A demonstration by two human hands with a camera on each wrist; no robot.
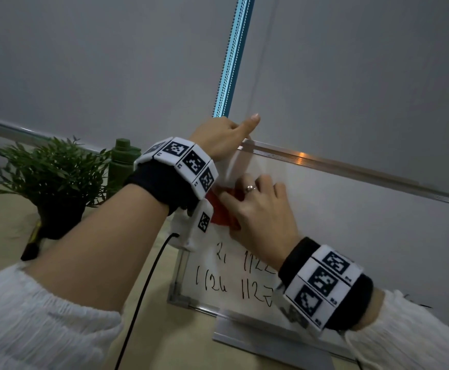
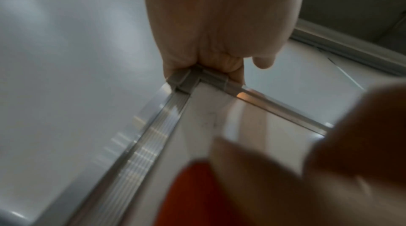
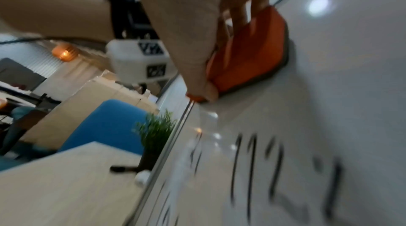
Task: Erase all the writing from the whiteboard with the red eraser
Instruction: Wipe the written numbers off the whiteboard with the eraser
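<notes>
A whiteboard (image 1: 351, 231) with an aluminium frame stands upright on the wooden table. My left hand (image 1: 223, 137) grips its upper left corner (image 2: 191, 80), thumb sticking up. My right hand (image 1: 255, 209) grips the red eraser (image 1: 222, 209) and presses it flat against the board near the upper left. In the right wrist view the eraser (image 3: 250, 52) shows a dark felt edge on the board (image 3: 329, 91). Black handwritten numbers (image 1: 234, 276) remain below the eraser, seen also as strokes of writing (image 3: 274, 169). The board around the eraser looks wiped.
A green potted plant (image 1: 49, 177) and a green bottle (image 1: 123, 161) stand left of the board on the table (image 1: 9, 222). A dark marker (image 1: 32, 244) lies by the pot. A black cable (image 1: 143, 295) runs from my left wrist. A blue chair (image 3: 103, 125) is behind.
</notes>
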